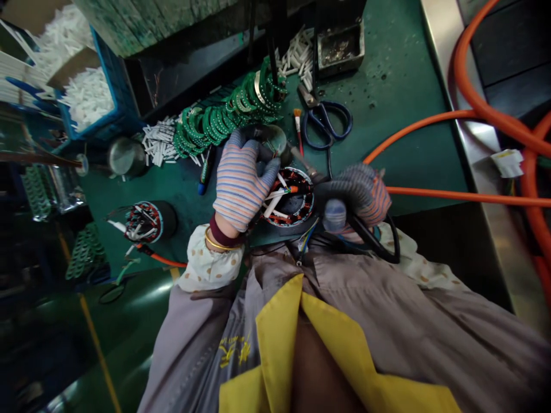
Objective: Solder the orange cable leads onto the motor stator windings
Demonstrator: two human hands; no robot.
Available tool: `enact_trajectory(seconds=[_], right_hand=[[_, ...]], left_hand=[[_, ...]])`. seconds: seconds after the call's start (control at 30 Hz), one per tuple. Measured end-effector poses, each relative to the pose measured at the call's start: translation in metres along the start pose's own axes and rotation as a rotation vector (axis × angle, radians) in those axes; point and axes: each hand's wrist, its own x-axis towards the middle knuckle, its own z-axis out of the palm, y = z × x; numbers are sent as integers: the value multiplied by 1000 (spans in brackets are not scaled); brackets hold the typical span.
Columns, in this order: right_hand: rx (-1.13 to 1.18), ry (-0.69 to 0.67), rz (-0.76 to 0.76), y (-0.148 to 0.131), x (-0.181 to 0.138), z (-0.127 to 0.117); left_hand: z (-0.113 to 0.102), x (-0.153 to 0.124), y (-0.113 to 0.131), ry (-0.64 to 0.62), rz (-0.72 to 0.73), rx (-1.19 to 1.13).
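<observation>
A motor stator [287, 221] with copper-red windings and white sleeved leads stands upright before me. My left hand [239, 183], in a striped glove, is at its left rim. Its fingers are drawn together near a thin wire; what they hold is hidden. My right hand [368, 192], in a grey-palmed glove, is wrapped round the dark handle of what looks like a soldering iron [307, 164]. The iron's metal rod crosses above the stator, pointing up-left towards the left fingertips. A greyish round object [276, 142] lies just beyond those fingers. Loose coloured leads [306, 238] hang at the stator's front.
A second stator [161, 221] stands at left. Behind are a row of green curved pieces [228, 115], white sleeves [161, 140], scissors [325, 120], a brush [298, 129] and a metal tray [340, 49]. Orange hoses [430, 194] cross the right side. A blue bin [105, 86] stands back left.
</observation>
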Motion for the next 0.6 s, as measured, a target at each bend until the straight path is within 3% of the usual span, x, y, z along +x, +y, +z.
enact_trajectory(seconds=[0.1,0.2,0.27,0.47,0.6], right_hand=[[-183,-106,105,-9,25,8],[-279,-307,72,-11,49,12],[-284,-365,68,-11,57,13],[-260,-294,98,-7,51,21],[-152,-145,65,-1,37,27]], left_hand=[[-2,-1,6,22,7,18],[-4,-2,9,50,15,4],[-6,-3,9,40,6,-34],[-2,-4,6,46,6,-85],[4,-3,5,54,-3,-88]])
